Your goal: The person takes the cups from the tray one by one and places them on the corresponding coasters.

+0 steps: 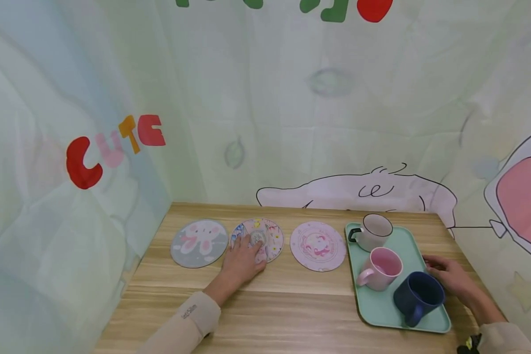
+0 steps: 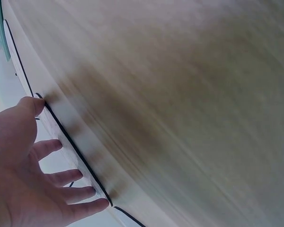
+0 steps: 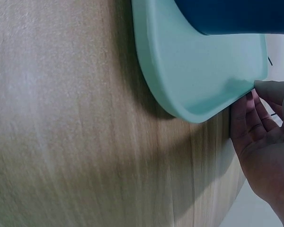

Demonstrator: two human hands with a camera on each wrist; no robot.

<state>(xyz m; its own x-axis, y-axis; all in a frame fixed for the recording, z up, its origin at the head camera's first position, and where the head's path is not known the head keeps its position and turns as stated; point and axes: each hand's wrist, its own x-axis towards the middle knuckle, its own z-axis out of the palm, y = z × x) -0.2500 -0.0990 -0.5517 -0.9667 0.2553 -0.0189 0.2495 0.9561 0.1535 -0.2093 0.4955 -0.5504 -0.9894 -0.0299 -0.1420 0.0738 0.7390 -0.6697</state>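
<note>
My left hand [image 1: 244,265] rests with spread fingers on the middle one of three round mats, a pink mat with a colourful flower pattern [image 1: 275,240]. In the left wrist view its fingertips [image 2: 89,191] lie over the mat's dark-edged rim. On the right, my right hand [image 1: 452,276] grips the right edge of a mint-green tray [image 1: 400,241]; the right wrist view has the thumb [image 3: 270,90] on the rim and the fingers curled below it. The tray bears a white mug with a black handle [image 1: 373,236], a pink mug [image 1: 380,273] and a dark blue mug [image 1: 413,300].
A grey mat with a white bunny [image 1: 190,250] lies left of the flowered one. To its right is a pale pink mat [image 1: 298,246], close to the tray's left edge. Printed cloth walls [image 1: 265,123] stand behind and beside the wooden table [image 1: 292,314].
</note>
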